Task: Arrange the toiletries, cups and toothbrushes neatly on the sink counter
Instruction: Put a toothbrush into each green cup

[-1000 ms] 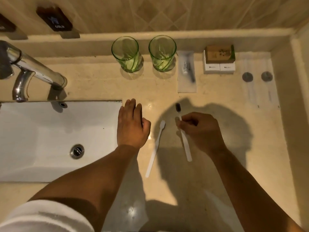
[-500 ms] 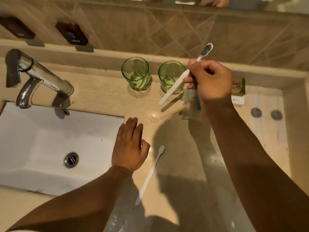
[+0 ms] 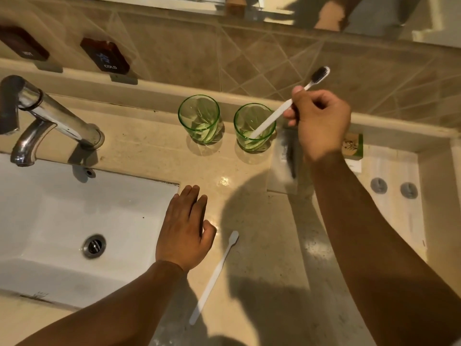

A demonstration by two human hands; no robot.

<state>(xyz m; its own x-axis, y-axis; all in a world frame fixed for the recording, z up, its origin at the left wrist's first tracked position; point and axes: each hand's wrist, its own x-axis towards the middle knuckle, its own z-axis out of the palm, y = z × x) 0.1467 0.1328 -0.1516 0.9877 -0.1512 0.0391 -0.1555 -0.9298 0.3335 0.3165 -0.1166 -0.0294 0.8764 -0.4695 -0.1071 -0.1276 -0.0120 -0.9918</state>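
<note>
Two green glass cups stand side by side at the back of the counter, the left cup (image 3: 199, 118) empty. My right hand (image 3: 320, 123) grips a white toothbrush with dark bristles (image 3: 274, 116), bristles up, its handle end down inside the right cup (image 3: 254, 127). A second white toothbrush (image 3: 215, 275) lies flat on the counter (image 3: 269, 245) near the front. My left hand (image 3: 184, 228) rests flat, fingers apart, at the sink's right edge, just left of that toothbrush's head.
The white basin (image 3: 74, 221) with its drain and a chrome tap (image 3: 50, 116) fill the left. A wrapped sachet (image 3: 284, 166) and a green-brown box (image 3: 353, 146) lie right of the cups, partly behind my right arm. Two grey discs (image 3: 394, 187) sit far right.
My right hand lifted the dark-bristled toothbrush off the counter, carried it back to the right cup and lowered its handle in. My left hand stayed put.
</note>
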